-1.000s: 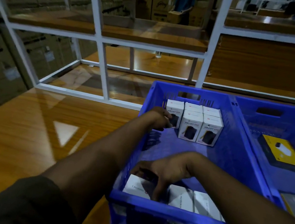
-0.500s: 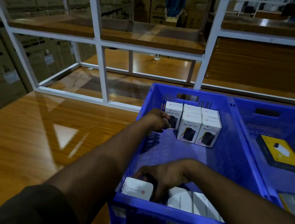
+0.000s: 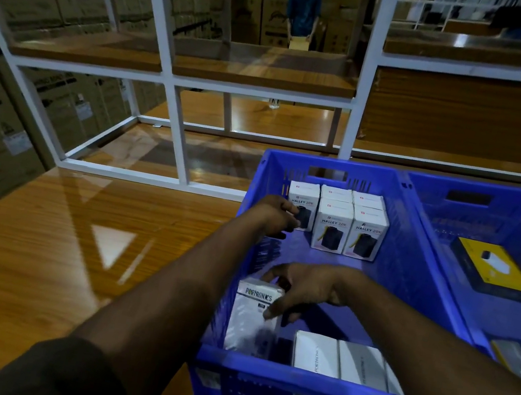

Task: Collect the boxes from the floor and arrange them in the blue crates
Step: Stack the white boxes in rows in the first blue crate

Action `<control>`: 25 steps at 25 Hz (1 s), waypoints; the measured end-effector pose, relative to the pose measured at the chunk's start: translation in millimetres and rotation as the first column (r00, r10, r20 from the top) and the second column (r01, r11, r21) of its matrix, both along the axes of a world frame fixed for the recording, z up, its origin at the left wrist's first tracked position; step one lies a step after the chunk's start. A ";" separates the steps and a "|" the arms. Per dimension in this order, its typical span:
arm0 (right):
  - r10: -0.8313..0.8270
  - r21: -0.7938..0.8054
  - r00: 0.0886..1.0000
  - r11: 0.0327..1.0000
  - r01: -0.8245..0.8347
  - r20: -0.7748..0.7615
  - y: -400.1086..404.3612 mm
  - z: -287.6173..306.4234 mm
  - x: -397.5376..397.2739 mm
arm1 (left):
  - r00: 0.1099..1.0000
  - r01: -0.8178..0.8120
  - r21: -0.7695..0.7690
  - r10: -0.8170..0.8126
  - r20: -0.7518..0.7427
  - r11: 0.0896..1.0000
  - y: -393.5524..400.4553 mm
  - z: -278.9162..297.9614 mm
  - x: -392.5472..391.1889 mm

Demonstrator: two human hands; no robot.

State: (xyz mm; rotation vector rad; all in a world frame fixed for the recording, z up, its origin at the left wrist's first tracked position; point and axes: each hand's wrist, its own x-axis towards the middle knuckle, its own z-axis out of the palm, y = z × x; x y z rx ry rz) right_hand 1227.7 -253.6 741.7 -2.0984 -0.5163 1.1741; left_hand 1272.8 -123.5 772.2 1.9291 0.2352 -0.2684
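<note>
White "PORTRONICS" box (image 3: 254, 314) stands upright in the blue crate (image 3: 296, 383), pinched by right hand (image 3: 304, 288); left hand (image 3: 275, 215) grips another box (image 3: 303, 205).

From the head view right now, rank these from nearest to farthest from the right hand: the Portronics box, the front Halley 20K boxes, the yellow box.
1. Portronics box: standing at the crate's near left corner, gripped by the right hand.
2. Front Halley 20K boxes: upright at the same crate's far end.
3. Yellow box: lying flat in the neighbouring crate to the right.
</note>
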 end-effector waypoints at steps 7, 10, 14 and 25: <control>-0.649 0.195 0.760 0.751 0.631 0.042 -29.6 12.5 41.3 | 0.999 -0.020 0.038 0.019 0.041 0.999 0.9 -1.7 4.0; -0.776 0.233 0.629 0.603 0.763 -0.050 -38.7 16.2 48.4 | 0.999 -0.037 0.037 0.036 0.009 0.999 0.4 -5.7 8.8; -0.841 0.346 0.526 0.460 0.818 -0.126 -45.9 27.8 50.1 | 0.996 -0.059 0.044 0.061 -0.059 0.997 -2.9 -1.5 6.1; -0.635 0.559 0.726 0.715 0.421 0.265 -28.7 35.8 39.6 | 0.978 -0.035 -0.334 -0.036 -0.204 0.942 3.5 8.3 -1.2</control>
